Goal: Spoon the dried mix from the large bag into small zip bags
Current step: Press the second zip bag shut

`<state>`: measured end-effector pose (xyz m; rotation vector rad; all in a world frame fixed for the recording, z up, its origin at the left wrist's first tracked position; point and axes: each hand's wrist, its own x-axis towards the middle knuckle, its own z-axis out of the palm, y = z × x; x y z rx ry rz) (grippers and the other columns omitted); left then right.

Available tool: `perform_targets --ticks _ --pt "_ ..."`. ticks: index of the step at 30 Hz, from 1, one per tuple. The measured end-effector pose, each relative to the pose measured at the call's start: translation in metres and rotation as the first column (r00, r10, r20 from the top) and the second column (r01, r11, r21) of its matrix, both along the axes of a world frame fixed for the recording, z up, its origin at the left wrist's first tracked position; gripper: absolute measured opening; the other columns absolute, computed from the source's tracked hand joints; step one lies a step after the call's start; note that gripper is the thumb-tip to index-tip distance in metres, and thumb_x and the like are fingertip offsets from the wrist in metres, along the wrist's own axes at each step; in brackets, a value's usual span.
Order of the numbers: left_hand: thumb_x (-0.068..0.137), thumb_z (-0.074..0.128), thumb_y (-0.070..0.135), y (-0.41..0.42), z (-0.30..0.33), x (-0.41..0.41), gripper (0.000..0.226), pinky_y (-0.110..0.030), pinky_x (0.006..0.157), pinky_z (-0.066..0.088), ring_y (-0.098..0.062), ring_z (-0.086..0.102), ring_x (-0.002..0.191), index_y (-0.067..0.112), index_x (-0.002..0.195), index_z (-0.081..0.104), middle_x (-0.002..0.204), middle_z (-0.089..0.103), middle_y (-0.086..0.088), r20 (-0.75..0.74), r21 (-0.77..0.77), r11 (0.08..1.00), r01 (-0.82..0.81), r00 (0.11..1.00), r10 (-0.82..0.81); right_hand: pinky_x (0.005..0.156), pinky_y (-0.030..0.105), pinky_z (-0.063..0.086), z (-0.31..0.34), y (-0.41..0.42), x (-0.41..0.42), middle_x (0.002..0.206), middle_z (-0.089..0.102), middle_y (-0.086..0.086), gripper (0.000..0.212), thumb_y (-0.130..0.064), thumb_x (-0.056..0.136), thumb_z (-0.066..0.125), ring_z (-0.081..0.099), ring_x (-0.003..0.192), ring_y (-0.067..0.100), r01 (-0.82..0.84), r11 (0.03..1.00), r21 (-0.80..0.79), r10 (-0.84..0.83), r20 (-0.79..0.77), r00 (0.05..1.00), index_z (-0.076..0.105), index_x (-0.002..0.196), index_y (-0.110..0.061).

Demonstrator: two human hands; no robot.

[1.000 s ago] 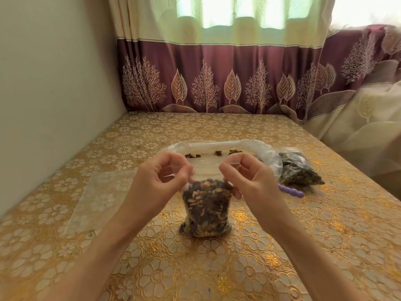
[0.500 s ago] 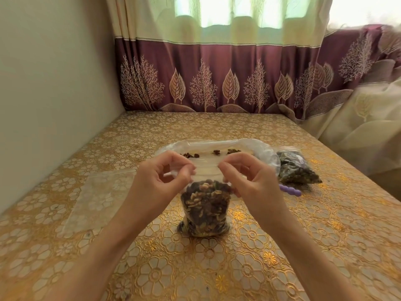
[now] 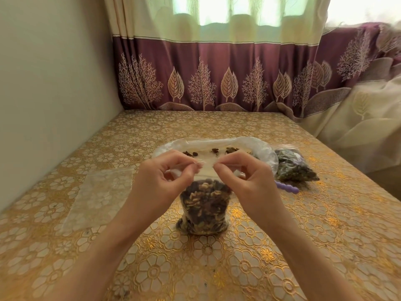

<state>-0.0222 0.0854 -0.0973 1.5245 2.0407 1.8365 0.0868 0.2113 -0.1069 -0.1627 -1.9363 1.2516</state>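
Observation:
A small clear zip bag (image 3: 204, 209) full of dried mix stands upright on the table in front of me. My left hand (image 3: 165, 177) pinches the left part of its top edge and my right hand (image 3: 245, 179) pinches the right part, fingertips close together. Behind it lies the large clear bag (image 3: 217, 146), nearly empty, with a few bits of mix inside. A purple spoon (image 3: 286, 187) lies to the right, partly hidden by my right hand. A filled small bag (image 3: 293, 168) rests at the right.
Empty flat zip bags (image 3: 97, 198) lie on the table to my left. The gold floral tablecloth (image 3: 206, 268) covers the table. A wall runs along the left and a curtain (image 3: 217, 72) hangs behind; the table's edge drops off at the right.
My two hands have shifted slightly upward along the bag's top, fingertips still pinching it. The bag stays upright in the same place.

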Motion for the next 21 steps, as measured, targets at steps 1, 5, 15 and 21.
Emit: perform_targets --ticks 1,5,15,21 --pt "0.081 0.064 0.016 0.0005 -0.0007 0.0004 0.012 -0.037 0.056 0.056 -0.011 0.066 0.072 0.027 0.077 0.068 0.080 0.070 0.013 0.012 0.003 1.000 0.007 1.000 -0.007 0.065 0.015 0.050 0.0007 -0.0003 0.0008 0.078 0.066 -0.005 0.021 -0.006 0.083 0.067 0.061 0.074 0.003 -0.004 1.000 0.005 0.004 0.001 1.000 0.066 0.078 -0.026" --pt "0.072 0.064 0.038 0.0011 -0.0015 0.0026 0.014 -0.036 0.061 0.057 -0.012 0.067 0.070 0.025 0.077 0.066 0.080 0.070 0.008 0.013 -0.011 1.000 -0.011 1.000 0.011 0.070 0.028 0.053 0.0041 -0.0021 0.0022 0.082 0.068 0.000 0.017 -0.008 0.083 0.068 0.064 0.080 0.014 -0.022 0.999 0.034 0.021 0.024 0.999 0.067 0.079 -0.024" --pt "0.078 0.068 0.018 0.0024 -0.0011 0.0033 0.007 -0.036 0.062 0.053 -0.013 0.063 0.076 0.024 0.081 0.068 0.084 0.066 0.008 -0.094 0.011 1.000 0.017 0.995 -0.015 0.071 0.034 0.050 0.0043 -0.0062 -0.0002 0.079 0.066 -0.002 0.023 -0.005 0.084 0.066 0.062 0.078 0.021 -0.023 0.996 0.085 0.021 0.023 1.000 0.065 0.078 -0.027" --pt "0.072 0.064 0.034 0.0006 -0.0007 0.0048 0.014 -0.015 0.060 0.050 -0.009 0.061 0.074 0.022 0.078 0.068 0.080 0.065 0.006 -0.104 0.022 0.999 0.037 0.994 -0.035 0.066 0.020 0.051 0.0031 -0.0089 0.0002 0.080 0.065 -0.005 0.029 -0.003 0.085 0.066 0.064 0.077 0.010 -0.009 0.990 0.138 0.009 0.002 1.000 0.062 0.078 -0.031"
